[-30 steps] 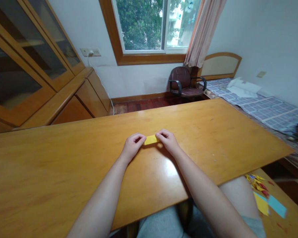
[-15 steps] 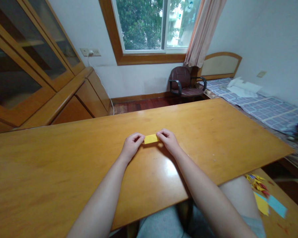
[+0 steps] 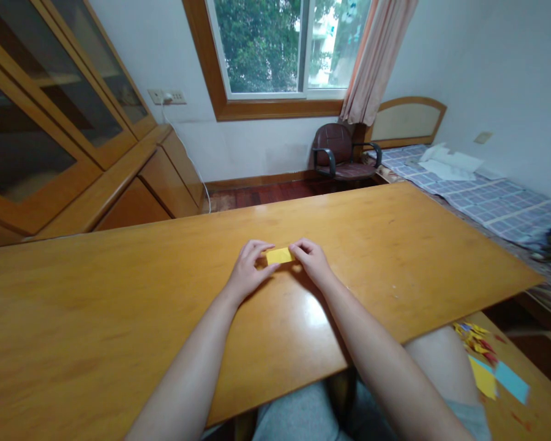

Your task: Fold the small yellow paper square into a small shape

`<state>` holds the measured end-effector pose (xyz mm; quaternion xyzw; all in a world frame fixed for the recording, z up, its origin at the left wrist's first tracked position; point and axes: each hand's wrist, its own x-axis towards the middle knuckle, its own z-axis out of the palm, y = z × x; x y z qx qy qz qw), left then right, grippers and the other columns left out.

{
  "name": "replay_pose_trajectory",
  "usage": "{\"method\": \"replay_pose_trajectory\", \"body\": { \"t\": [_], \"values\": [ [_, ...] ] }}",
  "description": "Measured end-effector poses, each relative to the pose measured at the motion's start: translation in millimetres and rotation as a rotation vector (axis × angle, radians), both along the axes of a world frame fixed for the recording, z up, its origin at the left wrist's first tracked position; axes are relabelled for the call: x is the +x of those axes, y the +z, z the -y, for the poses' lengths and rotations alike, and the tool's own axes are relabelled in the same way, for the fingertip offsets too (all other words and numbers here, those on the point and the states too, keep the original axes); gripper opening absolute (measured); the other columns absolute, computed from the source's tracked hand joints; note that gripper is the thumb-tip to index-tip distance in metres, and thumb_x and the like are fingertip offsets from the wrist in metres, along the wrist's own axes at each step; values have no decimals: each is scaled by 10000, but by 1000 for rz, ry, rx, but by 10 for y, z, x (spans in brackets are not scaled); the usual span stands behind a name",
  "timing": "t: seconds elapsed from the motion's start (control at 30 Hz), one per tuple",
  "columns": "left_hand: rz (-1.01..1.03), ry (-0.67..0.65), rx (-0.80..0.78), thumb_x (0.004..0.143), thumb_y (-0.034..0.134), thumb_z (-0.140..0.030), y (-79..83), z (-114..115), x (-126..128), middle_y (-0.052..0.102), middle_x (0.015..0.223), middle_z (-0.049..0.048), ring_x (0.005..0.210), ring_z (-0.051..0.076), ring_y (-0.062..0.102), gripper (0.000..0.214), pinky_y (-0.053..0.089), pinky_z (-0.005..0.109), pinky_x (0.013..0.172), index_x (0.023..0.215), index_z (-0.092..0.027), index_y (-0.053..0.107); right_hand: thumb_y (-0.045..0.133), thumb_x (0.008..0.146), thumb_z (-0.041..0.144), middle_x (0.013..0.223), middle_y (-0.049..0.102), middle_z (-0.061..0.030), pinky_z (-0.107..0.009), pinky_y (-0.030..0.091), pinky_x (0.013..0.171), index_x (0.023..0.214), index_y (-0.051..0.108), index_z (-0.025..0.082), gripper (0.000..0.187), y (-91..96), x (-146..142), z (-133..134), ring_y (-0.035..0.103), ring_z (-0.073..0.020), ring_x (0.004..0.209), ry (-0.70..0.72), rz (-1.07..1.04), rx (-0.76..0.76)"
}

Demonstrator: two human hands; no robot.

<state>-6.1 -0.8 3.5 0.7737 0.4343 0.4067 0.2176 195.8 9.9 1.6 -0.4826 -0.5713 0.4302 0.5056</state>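
A small folded strip of yellow paper [image 3: 280,255] is held just over the wooden table, its long side running left to right. My right hand [image 3: 311,257] pinches its right end between thumb and fingers. Around the left end, my left hand [image 3: 250,266] is open, thumb near the lower edge and fingers near the upper edge. Whether those fingertips touch the paper I cannot tell.
The wooden table [image 3: 119,306] spans the view. At lower right, a bench [image 3: 546,398] bears yellow and blue paper sheets [image 3: 512,381] and a pile of small folded pieces [image 3: 475,340]. Beyond the table stand a chair [image 3: 334,144], a bed [image 3: 500,196] and a cabinet [image 3: 160,177].
My left hand has let go of the paper's left end, spreading its thumb and fingers and shifting slightly right around it. My right hand keeps its pinch.
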Motion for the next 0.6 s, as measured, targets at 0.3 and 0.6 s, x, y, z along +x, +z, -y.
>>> {"method": "replay_pose_trajectory", "body": {
  "t": [0.3, 0.6],
  "values": [
    [-102, -33, 31, 838, 669, -333, -5, 21, 14, 586, 1103, 62, 1064, 218, 569, 335, 494, 386, 946, 1162, -263, 625, 619, 785, 410, 661, 576, 7, -255, 399, 636, 666, 634, 175, 264, -34, 9, -14, 519, -140, 668, 43, 28, 7],
    [-123, -19, 83, 820, 691, -313, 3, 12, 7, 602, 1091, 57, 1042, 218, 574, 370, 476, 401, 956, 1179, -260, 617, 621, 775, 409, 668, 598, 6, -262, 418, 661, 666, 641, 179, 255, 9, 0, 6, 530, -145, 673, 51, 0, -5]
  ]
}}
